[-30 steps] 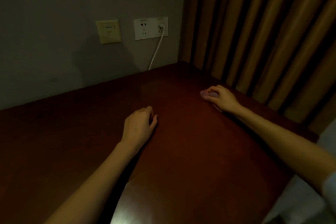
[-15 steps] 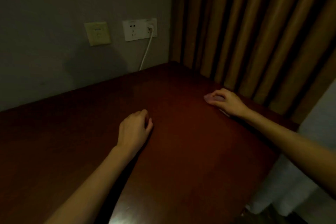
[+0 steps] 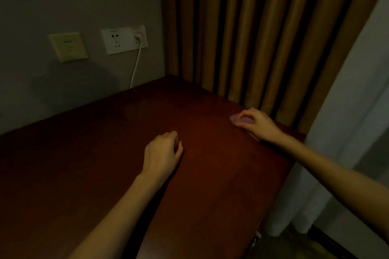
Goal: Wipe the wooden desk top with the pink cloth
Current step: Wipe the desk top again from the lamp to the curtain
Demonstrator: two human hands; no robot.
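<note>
The dark red-brown wooden desk top (image 3: 109,153) fills the lower left of the dim view. Near its right edge, my right hand (image 3: 255,123) grips the pink cloth (image 3: 242,120) and holds it down on the wood; only a small bunched part shows past the fingers, and a bit more peeks out under the wrist. My left hand (image 3: 162,153) rests on the middle of the desk with its fingers loosely curled and nothing in it.
A grey wall backs the desk, with a yellowish switch plate (image 3: 68,49) and a white socket plate (image 3: 124,42). A white cable (image 3: 135,67) drops behind the desk. Brown curtains (image 3: 263,38) hang along the right edge, a pale sheer curtain (image 3: 345,132) beyond them.
My right hand has slid the cloth rightwards, closer to the desk's right edge and the curtains. The view has swung to the right. My left hand stays where it was.
</note>
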